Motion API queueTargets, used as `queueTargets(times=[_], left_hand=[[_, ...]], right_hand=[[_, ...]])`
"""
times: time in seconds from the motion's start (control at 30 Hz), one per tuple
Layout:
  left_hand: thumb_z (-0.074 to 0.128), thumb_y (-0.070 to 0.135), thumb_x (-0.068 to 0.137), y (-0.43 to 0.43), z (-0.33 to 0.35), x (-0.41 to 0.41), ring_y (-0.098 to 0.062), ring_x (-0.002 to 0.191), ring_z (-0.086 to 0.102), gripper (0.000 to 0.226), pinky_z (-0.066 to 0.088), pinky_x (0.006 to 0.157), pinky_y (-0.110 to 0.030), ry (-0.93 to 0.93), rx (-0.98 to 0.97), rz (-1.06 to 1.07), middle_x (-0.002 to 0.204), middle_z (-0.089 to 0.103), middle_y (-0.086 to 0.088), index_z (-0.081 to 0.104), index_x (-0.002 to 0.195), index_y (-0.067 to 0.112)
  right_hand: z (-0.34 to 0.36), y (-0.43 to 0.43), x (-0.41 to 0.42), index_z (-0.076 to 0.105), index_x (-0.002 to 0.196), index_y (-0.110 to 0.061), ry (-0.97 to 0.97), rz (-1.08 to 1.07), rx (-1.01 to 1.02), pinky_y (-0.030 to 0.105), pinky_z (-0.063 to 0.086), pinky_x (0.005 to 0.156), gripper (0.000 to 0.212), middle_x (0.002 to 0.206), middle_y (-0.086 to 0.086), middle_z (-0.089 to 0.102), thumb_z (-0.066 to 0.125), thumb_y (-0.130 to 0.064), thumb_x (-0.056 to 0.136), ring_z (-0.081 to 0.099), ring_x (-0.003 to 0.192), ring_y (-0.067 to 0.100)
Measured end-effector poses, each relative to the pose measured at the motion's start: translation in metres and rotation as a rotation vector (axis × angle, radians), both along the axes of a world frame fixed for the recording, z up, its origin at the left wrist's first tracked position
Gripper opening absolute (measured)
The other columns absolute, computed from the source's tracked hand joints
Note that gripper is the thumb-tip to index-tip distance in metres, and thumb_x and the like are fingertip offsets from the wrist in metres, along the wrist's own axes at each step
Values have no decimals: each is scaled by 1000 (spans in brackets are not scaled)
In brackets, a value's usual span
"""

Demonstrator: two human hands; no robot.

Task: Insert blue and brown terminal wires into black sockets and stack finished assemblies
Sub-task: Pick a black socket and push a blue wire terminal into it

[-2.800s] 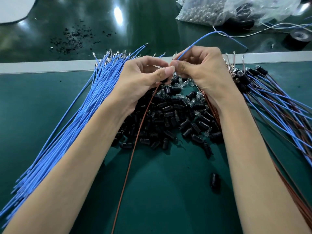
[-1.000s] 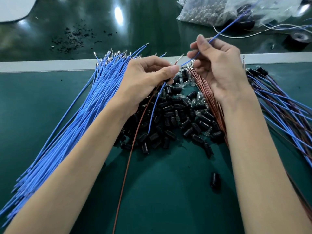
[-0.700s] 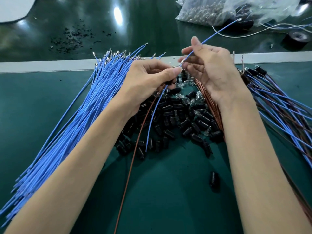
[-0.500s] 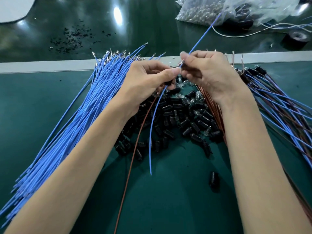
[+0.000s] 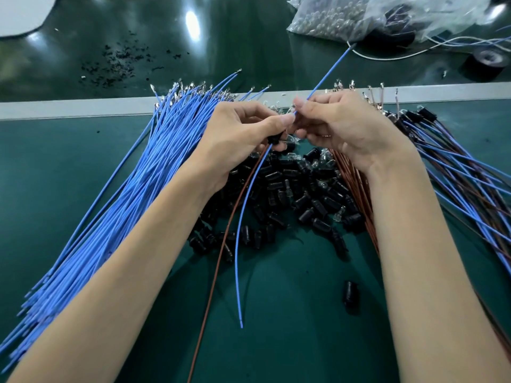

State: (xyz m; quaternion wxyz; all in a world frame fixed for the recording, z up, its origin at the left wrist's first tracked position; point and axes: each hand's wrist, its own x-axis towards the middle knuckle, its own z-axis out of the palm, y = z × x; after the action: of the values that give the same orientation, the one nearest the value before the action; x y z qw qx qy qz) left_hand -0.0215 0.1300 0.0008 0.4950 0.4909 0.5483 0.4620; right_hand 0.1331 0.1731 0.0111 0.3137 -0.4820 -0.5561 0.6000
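My left hand pinches a black socket above the heap of loose black sockets. A brown wire hangs from that socket toward me. My right hand pinches a blue wire just right of the socket. That wire slants up and away behind the hand, and its lower length hangs below the socket with a free end. A thick bundle of blue wires lies on the left. Brown wires lie under my right forearm. Finished assemblies are stacked on the right.
One stray socket lies near me on the green mat. Beyond a grey strip are black debris, a clear bag of small bulbs and a black tape roll.
The blue wire has slid down through the socket: its length below my left hand has grown and the part above my right hand has shortened. My right hand came back down to my left.
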Motion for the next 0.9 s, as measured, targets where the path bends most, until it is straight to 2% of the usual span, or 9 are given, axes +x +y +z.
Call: queueTargets(times=[0.1, 0.17, 0.37, 0.47, 0.53, 0.6, 0.73, 0.83, 0.9], left_hand=[[74, 15, 82, 0, 0, -1, -11, 56, 66, 16, 52, 56, -17, 13, -1, -1, 63, 68, 0, 65, 70, 11], [74, 15, 82, 1, 0, -1, -12, 55, 66, 17, 51, 55, -17, 6, -4, 2, 62, 68, 0, 65, 69, 11], [73, 13, 83, 1, -1, 0, -11, 56, 64, 15, 50, 56, -14, -31, 5, 11, 64, 68, -1, 65, 70, 10], [74, 13, 82, 1, 0, -2, -11, 56, 66, 16, 48, 53, -13, -22, 1, 15, 63, 69, -1, 65, 69, 10], [75, 13, 81, 1, 0, -2, -12, 56, 67, 16, 48, 53, -13, -13, -4, 16, 64, 69, -2, 65, 68, 11], [75, 13, 81, 1, -1, -2, -12, 57, 67, 16, 48, 53, -13, -15, -1, 19, 64, 69, -3, 65, 68, 10], [74, 13, 81, 0, -1, -1, -11, 57, 66, 15, 48, 54, -12, -25, 11, 17, 64, 69, -3, 66, 70, 9], [75, 13, 81, 1, -1, -1, -10, 57, 66, 16, 48, 54, -12, -25, 10, 20, 64, 69, -3, 66, 68, 10], [75, 14, 81, 2, -1, -2, -12, 57, 66, 17, 50, 55, -15, -15, 6, 22, 65, 69, -3, 66, 67, 12]], right_hand=[[-1, 2, -3, 63, 78, -17, 61, -149, 2, 10, 43, 48, 23, 64, -7, 68, 56, -28, 98, 60, 52, 0], [-1, 5, -4, 60, 75, -18, 114, -242, 32, 11, 40, 47, 23, 68, -6, 68, 57, -24, 97, 58, 51, 0], [-2, 1, 0, 62, 71, -20, 24, -20, 45, 10, 41, 51, 26, 60, -10, 67, 58, -26, 96, 58, 54, -1], [0, 4, -4, 64, 81, -16, 104, -167, 33, 12, 43, 51, 26, 65, -8, 69, 53, -32, 99, 59, 55, 1], [0, 6, -3, 61, 80, -17, 190, -268, 66, 12, 40, 49, 21, 65, -7, 69, 55, -24, 99, 58, 53, 1], [0, 7, 0, 61, 75, -17, 192, -242, 99, 12, 38, 48, 20, 64, -7, 67, 60, -19, 95, 56, 52, 0], [0, 3, 6, 64, 72, -20, 37, -57, 80, 10, 40, 51, 19, 64, -8, 69, 66, -21, 90, 56, 55, -1], [2, 3, 1, 64, 83, -19, 117, -172, 81, 11, 41, 51, 8, 66, -7, 69, 66, -20, 91, 58, 55, 0], [3, 4, 1, 61, 84, -19, 199, -267, 112, 13, 41, 51, 10, 66, -6, 68, 65, -14, 91, 58, 54, 1]])
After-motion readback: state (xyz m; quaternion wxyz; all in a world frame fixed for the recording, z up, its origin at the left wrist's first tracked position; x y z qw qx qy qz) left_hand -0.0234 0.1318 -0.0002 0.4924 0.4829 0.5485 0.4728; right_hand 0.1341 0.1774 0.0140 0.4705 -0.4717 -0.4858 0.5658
